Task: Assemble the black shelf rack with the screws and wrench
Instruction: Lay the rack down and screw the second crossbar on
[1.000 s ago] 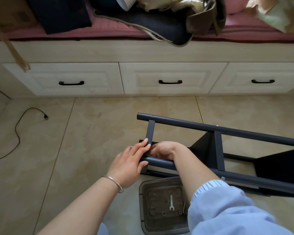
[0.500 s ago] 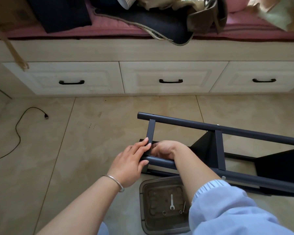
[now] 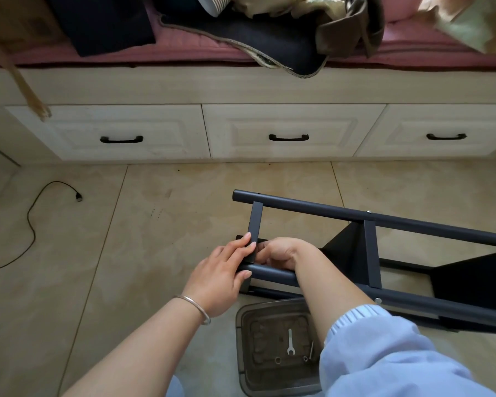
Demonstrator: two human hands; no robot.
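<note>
Both hands meet at the rack's (image 3: 367, 247) near corner on the floor: left hand (image 3: 221, 277) clasps the lower tube, fingers straight against the crossbar; right hand (image 3: 281, 252) curls around the joint. Wrench (image 3: 290, 342) lies in the tray (image 3: 242, 339).

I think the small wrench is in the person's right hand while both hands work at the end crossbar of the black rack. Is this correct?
Not quite. In the head view the wrench lies in the grey tray on the floor, not in the right hand. The rest stands: both that hand and the left hand work at the end crossbar of the black rack.
</note>
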